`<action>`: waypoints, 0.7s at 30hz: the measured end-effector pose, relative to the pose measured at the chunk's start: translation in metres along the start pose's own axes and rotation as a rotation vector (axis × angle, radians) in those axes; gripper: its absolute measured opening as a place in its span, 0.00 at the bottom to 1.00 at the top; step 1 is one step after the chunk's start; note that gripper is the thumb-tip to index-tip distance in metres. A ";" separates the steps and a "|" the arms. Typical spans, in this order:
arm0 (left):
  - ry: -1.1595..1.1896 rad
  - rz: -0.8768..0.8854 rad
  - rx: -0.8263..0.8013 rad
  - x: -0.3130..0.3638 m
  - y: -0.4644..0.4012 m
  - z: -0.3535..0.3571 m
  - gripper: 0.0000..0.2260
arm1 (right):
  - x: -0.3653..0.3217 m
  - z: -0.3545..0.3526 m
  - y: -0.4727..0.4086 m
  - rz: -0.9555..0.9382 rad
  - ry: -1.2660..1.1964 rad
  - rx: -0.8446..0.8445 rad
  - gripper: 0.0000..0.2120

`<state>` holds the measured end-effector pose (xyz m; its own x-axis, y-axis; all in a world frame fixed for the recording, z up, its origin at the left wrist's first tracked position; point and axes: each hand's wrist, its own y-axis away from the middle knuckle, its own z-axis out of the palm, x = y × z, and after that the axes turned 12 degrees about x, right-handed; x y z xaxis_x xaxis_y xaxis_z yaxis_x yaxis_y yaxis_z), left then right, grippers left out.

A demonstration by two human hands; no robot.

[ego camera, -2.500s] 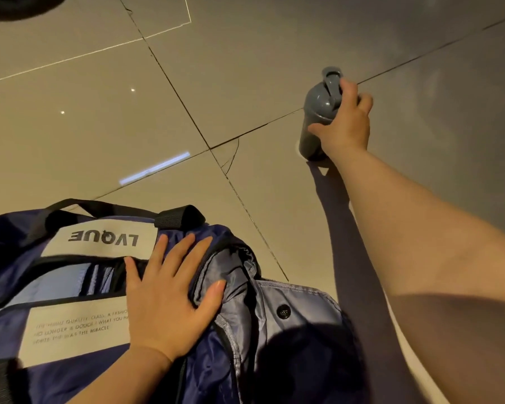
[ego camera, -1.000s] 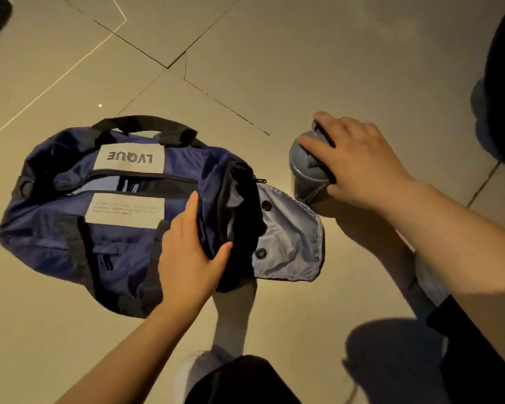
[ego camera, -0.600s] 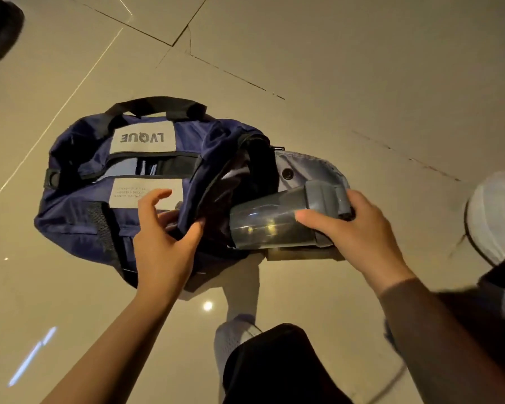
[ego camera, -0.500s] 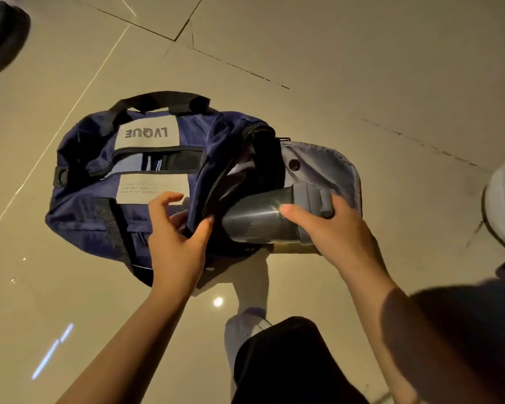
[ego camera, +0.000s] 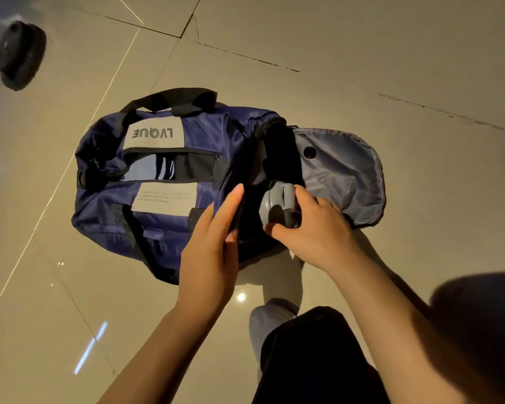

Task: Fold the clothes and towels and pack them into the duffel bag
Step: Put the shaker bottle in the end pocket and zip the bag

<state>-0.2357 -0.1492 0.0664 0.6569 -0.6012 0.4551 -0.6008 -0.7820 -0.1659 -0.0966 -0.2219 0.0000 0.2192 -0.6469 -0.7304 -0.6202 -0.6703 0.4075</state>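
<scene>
The grey bottle (ego camera: 280, 205), which was standing on the floor (ego camera: 362, 68) out to the right 2.5 s ago and lying half outside the bag 0.5 s ago, is now sitting almost wholly inside the end pocket of the navy duffel bag (ego camera: 158, 170), with only its lid showing at the opening.

The right hand (ego camera: 312, 228) is curling its fingers and thumb around that lid and appears to be pushing it inward. The left hand (ego camera: 213, 246) is reaching to the pocket's near edge with fingers straight and close together; whether its thumb is pinching the fabric behind them cannot be told. The grey end flap (ego camera: 344, 173) is lying open on the floor to the right of the opening. The bag itself is lying on its side on the floor, its main zip partly open. No loose clothes or towels are showing anywhere in view.

Risks from here, as a judgement: the soft pocket mouth is likely sagging, so if the left hand is letting go early the fabric may be bunching against the lid and stopping the bottle short. A lid not fully closed could be leaking onto anything packed beside it. A bottle sitting proud of the opening may be keeping the flap from closing.
</scene>
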 end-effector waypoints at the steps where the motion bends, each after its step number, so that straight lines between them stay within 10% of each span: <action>1: -0.016 0.033 -0.025 -0.001 -0.003 0.001 0.33 | 0.002 -0.001 0.003 -0.018 -0.032 0.011 0.34; 21: 0.562 -0.602 0.005 0.011 -0.005 -0.027 0.33 | -0.030 0.030 0.011 0.032 0.003 -0.058 0.07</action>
<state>-0.2377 -0.1471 0.0954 0.5393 0.0923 0.8370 -0.2154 -0.9458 0.2431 -0.1323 -0.1987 0.0104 0.2021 -0.6689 -0.7153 -0.5822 -0.6694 0.4614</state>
